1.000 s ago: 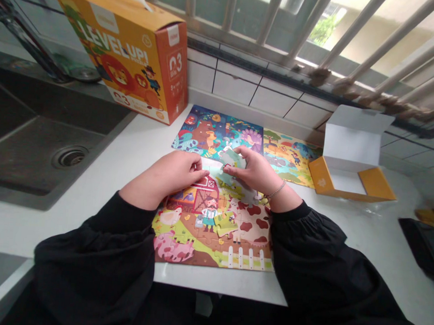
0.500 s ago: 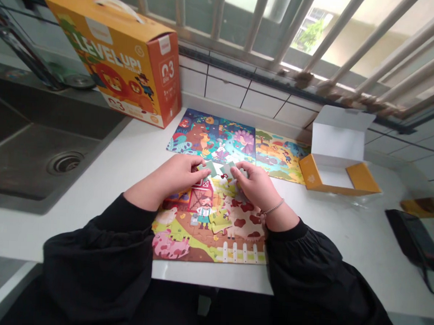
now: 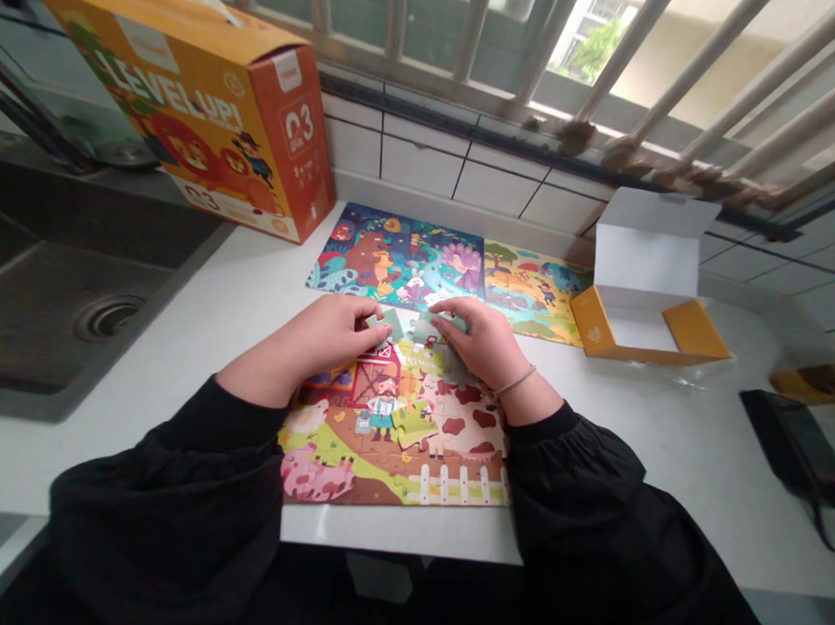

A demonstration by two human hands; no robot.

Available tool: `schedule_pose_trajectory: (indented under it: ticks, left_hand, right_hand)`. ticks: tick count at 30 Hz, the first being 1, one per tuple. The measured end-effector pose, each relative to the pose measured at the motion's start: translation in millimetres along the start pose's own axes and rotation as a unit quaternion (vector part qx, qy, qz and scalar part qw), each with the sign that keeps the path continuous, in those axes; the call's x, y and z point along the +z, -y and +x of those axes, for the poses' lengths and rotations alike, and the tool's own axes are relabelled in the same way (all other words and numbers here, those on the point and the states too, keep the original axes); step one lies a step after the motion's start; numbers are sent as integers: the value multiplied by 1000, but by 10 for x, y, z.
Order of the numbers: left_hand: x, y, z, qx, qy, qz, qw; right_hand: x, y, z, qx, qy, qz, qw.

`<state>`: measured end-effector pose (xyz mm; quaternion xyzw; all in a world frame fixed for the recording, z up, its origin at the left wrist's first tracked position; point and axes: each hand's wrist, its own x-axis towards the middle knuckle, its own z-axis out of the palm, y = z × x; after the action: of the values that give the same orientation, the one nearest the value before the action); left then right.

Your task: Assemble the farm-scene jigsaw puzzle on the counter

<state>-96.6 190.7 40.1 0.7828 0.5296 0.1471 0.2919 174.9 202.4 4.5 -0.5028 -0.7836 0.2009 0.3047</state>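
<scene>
A farm jigsaw puzzle [image 3: 355, 430] with a barn, a farmer, a cow and a pig lies on the white counter between my forearms. At its top edge my left hand [image 3: 343, 332] pinches a pale green puzzle piece [image 3: 391, 326] between thumb and fingers. Just right of it, my right hand [image 3: 476, 339] grips another pale puzzle piece [image 3: 425, 330] with a bit of red on it. A small gap separates the two pieces. One loose yellow-green puzzle piece [image 3: 412, 426] rests on top of the puzzle, beside the farmer. My fingers cover parts of both held pieces.
Behind lie a dark blue forest puzzle [image 3: 392, 255] and a yellow savanna puzzle [image 3: 531, 286]. An open orange box [image 3: 647, 334] stands at right, a large orange carton [image 3: 190, 105] at back left. The sink [image 3: 61, 303] is left, a black device [image 3: 795, 453] far right.
The view has shifted slightly. The right-hand piece has turned from tilted to nearly level, in line with the puzzle's top edge. Both hands keep hold of their pieces.
</scene>
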Motion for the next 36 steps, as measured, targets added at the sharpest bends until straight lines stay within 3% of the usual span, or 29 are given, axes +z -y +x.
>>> schedule_pose_trajectory:
  ticks: [8, 22, 31, 36]
  left_hand:
    - [22, 51, 18, 23, 12, 10, 1000]
    - [-4, 16, -9, 12, 21, 23, 999]
    - [-7, 45, 24, 17, 33, 44, 998]
    - [-19, 9, 21, 2, 36, 49, 998]
  right_hand:
    - [-527, -245, -42, 113, 114, 22, 987]
    - [-408, -246, -24, 80, 107, -55, 990]
    - [-663, -568, -39, 104, 53, -49, 992]
    - [-767, -661, -53, 107, 95, -42, 989]
